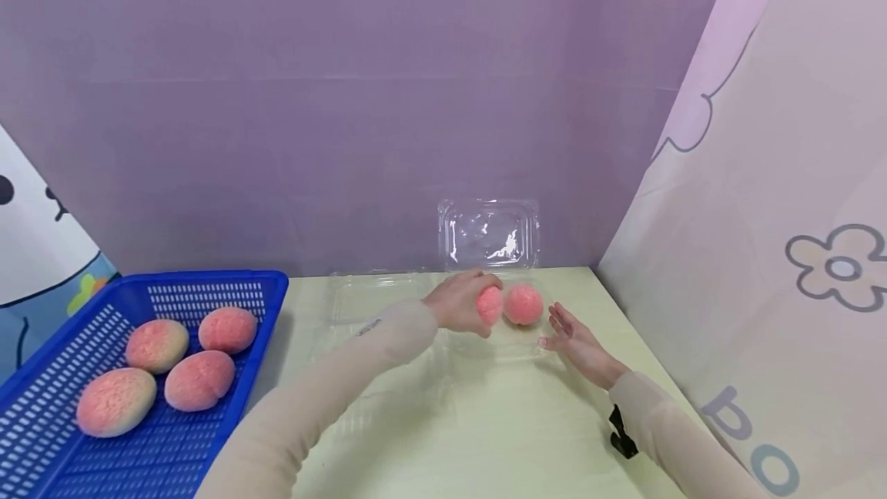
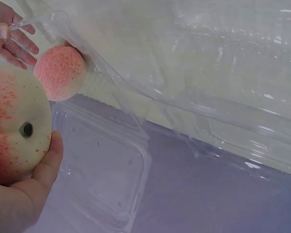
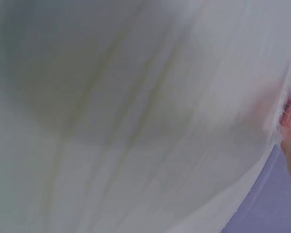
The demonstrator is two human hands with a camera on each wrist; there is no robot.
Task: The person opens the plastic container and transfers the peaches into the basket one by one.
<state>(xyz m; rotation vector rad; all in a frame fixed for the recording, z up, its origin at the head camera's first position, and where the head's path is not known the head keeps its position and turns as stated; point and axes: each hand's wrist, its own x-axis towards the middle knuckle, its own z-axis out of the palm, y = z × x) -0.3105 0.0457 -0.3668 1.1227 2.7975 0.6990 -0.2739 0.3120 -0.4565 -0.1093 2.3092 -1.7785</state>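
Note:
My left hand (image 1: 457, 303) grips a pink peach (image 1: 489, 306), fingers and thumb round its sides. In the left wrist view this peach shows a pale end with a dark stem hole. A second peach (image 1: 523, 304) sits just right of it, in the clear plastic box (image 1: 509, 351) whose lid (image 1: 488, 234) stands raised at the back. My right hand (image 1: 580, 343) is at the box's right side, fingers extended towards the second peach and holding nothing. Pale cloth (image 3: 136, 116) covers most of the right wrist view.
On the left stands a blue plastic basket (image 1: 276, 314) with several peaches (image 1: 199, 380) in it. Another clear plastic container (image 1: 374, 299) lies left of the box, partly behind my left arm. A purple backdrop (image 1: 346, 137) rises behind the table, and a printed panel (image 1: 748, 252) on the right.

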